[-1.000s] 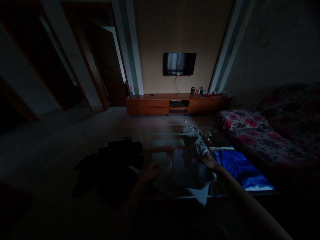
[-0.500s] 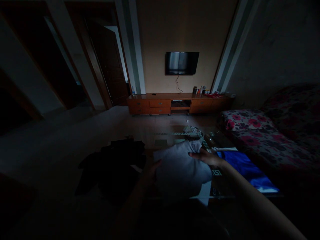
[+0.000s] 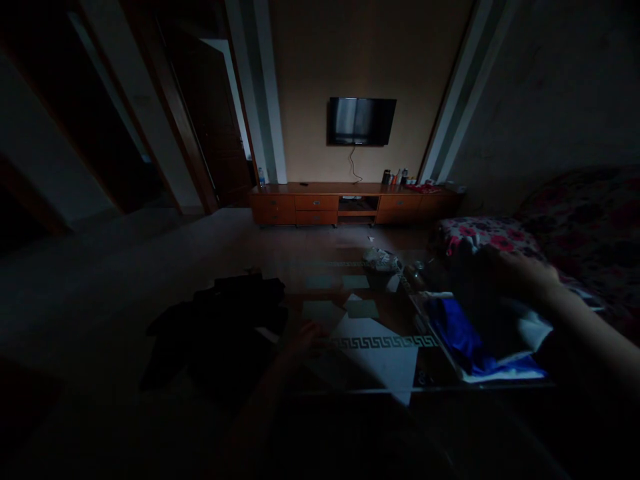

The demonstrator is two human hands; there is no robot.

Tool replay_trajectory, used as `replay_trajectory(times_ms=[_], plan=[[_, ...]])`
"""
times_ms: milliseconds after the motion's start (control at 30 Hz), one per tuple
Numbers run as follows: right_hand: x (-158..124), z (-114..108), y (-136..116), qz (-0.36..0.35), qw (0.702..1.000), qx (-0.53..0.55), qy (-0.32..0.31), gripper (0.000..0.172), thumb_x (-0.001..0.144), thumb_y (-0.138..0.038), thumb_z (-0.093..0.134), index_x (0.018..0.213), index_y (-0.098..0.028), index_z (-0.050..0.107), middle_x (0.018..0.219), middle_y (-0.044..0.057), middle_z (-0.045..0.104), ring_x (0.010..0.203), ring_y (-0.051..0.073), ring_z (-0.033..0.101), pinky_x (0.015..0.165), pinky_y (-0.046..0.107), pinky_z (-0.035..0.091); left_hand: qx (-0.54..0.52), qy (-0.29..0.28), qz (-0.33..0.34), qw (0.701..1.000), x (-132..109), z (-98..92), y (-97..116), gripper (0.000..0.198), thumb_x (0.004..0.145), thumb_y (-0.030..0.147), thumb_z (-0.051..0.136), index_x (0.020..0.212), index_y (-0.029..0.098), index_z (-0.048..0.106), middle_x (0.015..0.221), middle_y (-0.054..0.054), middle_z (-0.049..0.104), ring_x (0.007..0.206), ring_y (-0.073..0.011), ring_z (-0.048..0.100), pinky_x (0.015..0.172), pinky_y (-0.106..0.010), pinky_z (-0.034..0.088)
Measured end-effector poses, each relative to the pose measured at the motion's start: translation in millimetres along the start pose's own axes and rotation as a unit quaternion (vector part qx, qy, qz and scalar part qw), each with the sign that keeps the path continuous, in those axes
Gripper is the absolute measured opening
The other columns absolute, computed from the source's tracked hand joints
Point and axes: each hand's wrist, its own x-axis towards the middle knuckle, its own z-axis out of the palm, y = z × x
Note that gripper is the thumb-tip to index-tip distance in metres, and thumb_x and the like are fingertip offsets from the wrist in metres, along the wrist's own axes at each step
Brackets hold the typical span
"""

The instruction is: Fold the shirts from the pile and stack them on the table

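At the lower right, the right hand [image 3: 523,275] is closed on the upper part of a grey cloth [image 3: 480,297], which hangs over a folded blue cloth [image 3: 450,327]; its paler corner reaches to the right, and in this gloom I cannot tell how much of it touches the blue. Near the bottom centre, the left hand [image 3: 307,340] is low over the glass coffee table [image 3: 345,389], seemingly holding nothing; whether its fingers are spread or curled I cannot tell. The step in hand looks to be laying the grey cloth on the blue one. I judge that the next move calls for lining up their edges before the right fingers loosen, with the left hand free to help flatten.

Left of centre lies a heap of black clothing [image 3: 225,327], its folds lost in shadow. Farther up, a crumpled clear bag [image 3: 381,260] sits at the table's far end, and a floral sofa [image 3: 585,220] fills the right edge. Beyond, a wooden TV cabinet [image 3: 316,205] stands beneath a wall-mounted television [image 3: 363,121] at upper centre.
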Motion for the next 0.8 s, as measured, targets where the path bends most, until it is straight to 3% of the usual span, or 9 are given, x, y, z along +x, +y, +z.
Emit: replay_trajectory(times_ms=[100,233,333,400,500,667,800], plan=[[-4,25,14,0.053,0.989,-0.135,0.001,0.045,0.097,-0.041,0.048,0.132,-0.017,0.063,0.103,0.028,0.067,0.102,0.047,0.066,0.082,0.065,0.046,-0.011,-0.011,0.011,1.000,1,-2.8,0,0.046,0.084,0.052,0.074,0.115,0.020,0.061,0.110,-0.010,0.071,0.077,-0.0183,0.073,0.064,-0.028,0.053],[-36,124,23,0.066,0.981,-0.183,0.016,0.053,0.101,-0.025,0.028,0.147,-0.015,0.050,0.127,0.032,0.059,0.105,0.042,0.066,0.083,0.057,0.049,-0.002,-0.011,0.015,1.000,2,0.6,-1,0.046,0.084,0.053,0.073,0.115,0.021,0.061,0.112,-0.009,0.070,0.080,-0.0185,0.072,0.065,-0.028,0.052],[-67,196,26,0.075,0.983,-0.163,-0.034,0.050,0.099,-0.023,0.034,0.144,-0.022,0.055,0.120,0.025,0.065,0.092,0.037,0.070,0.076,0.049,0.052,0.016,-0.018,0.012,1.000,2,2.7,-3,0.045,0.083,0.055,0.073,0.111,0.021,0.062,0.111,-0.009,0.071,0.078,-0.0172,0.072,0.066,-0.027,0.052],[-79,223,25,0.072,0.984,-0.158,-0.045,0.050,0.099,-0.025,0.034,0.145,-0.027,0.055,0.120,0.022,0.066,0.094,0.036,0.070,0.077,0.048,0.052,0.021,-0.028,0.017,0.999,1,2.8,-4,0.046,0.083,0.057,0.073,0.110,0.021,0.063,0.112,-0.009,0.071,0.078,-0.0166,0.071,0.067,-0.027,0.051],[-75,229,25,0.085,0.984,-0.150,-0.048,0.051,0.101,-0.025,0.030,0.145,-0.027,0.056,0.122,0.022,0.065,0.096,0.037,0.069,0.076,0.048,0.051,0.031,-0.025,0.028,0.999,1,1.4,-4,0.047,0.082,0.057,0.074,0.109,0.020,0.063,0.112,-0.009,0.071,0.079,-0.0168,0.071,0.064,-0.026,0.050],[-45,209,21,0.128,0.982,-0.128,-0.052,0.051,0.099,-0.021,0.029,0.140,-0.014,0.058,0.132,0.032,0.056,0.110,0.046,0.064,0.076,0.054,0.049,0.040,-0.005,0.024,0.999,3,-0.2,-3,0.048,0.081,0.057,0.074,0.109,0.020,0.061,0.107,-0.008,0.072,0.073,-0.0160,0.070,0.061,-0.025,0.048],[-55,215,11,0.113,0.980,-0.101,-0.129,0.045,0.097,-0.027,0.042,0.136,-0.015,0.061,0.129,0.026,0.061,0.106,0.039,0.068,0.082,0.049,0.051,0.039,-0.010,0.020,0.999,2,1.4,-6,0.049,0.078,0.057,0.076,0.108,0.021,0.062,0.107,-0.007,0.071,0.076,-0.0165,0.071,0.064,-0.026,0.049]])
